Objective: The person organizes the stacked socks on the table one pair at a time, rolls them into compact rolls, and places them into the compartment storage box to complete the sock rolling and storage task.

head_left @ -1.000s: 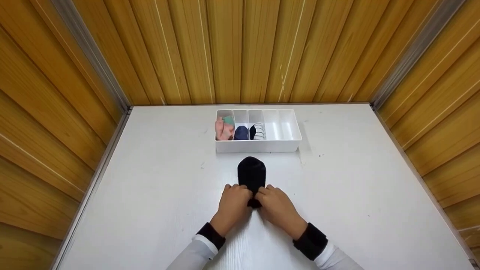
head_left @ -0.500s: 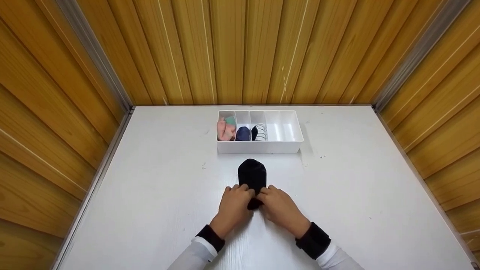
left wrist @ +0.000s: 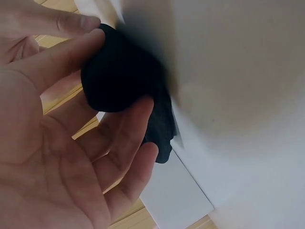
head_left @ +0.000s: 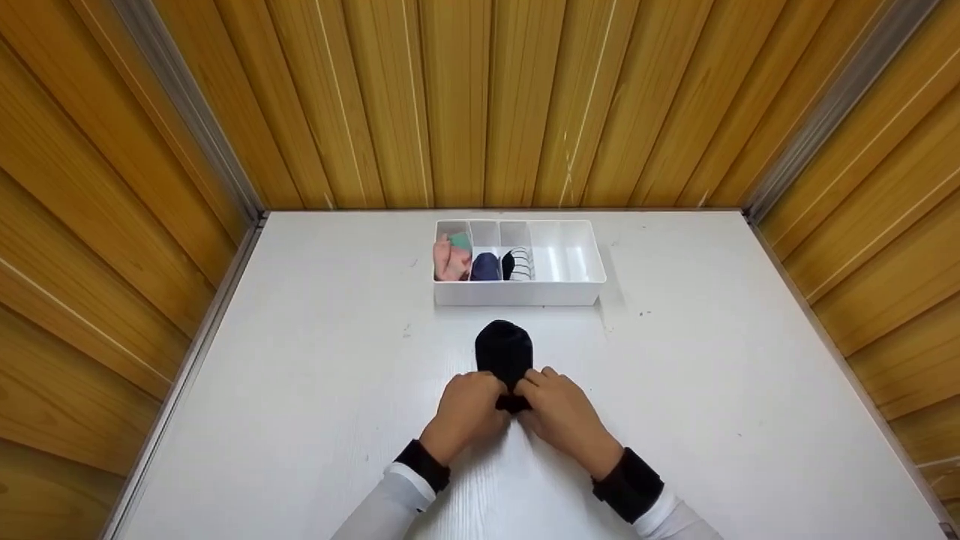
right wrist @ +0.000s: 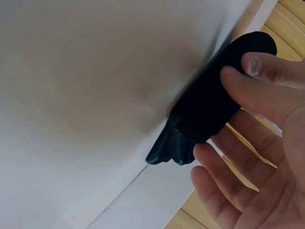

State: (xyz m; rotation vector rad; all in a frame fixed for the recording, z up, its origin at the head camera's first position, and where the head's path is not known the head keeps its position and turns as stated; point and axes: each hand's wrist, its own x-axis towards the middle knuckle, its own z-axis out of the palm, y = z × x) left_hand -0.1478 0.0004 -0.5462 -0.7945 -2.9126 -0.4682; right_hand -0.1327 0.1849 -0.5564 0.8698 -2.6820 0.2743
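Observation:
A black sock point(head_left: 504, 349) lies lengthwise on the white table in front of the box, its near end folded over. My left hand point(head_left: 471, 409) pinches the left side of that near end. On the right side, my right hand point(head_left: 561, 412) pinches it between thumb and fingers. In the left wrist view the folded end of the sock point(left wrist: 121, 71) makes a rounded bundle between thumb and fingers. The right wrist view shows the thumb on top of the sock point(right wrist: 205, 100), with its loose far end crumpled against the table.
A white divided box point(head_left: 517, 294) stands beyond the sock. Its left compartments hold a pink cloth item point(head_left: 451, 262) with a green one point(head_left: 460, 241), a navy rolled one point(head_left: 485, 267) and a black one point(head_left: 508, 264). Wood-patterned walls point(head_left: 480, 105) enclose the table point(head_left: 300, 420).
The sock looks slightly shorter, its far end a little nearer to me. Both hands keep their grip on the near end, with only small finger movements.

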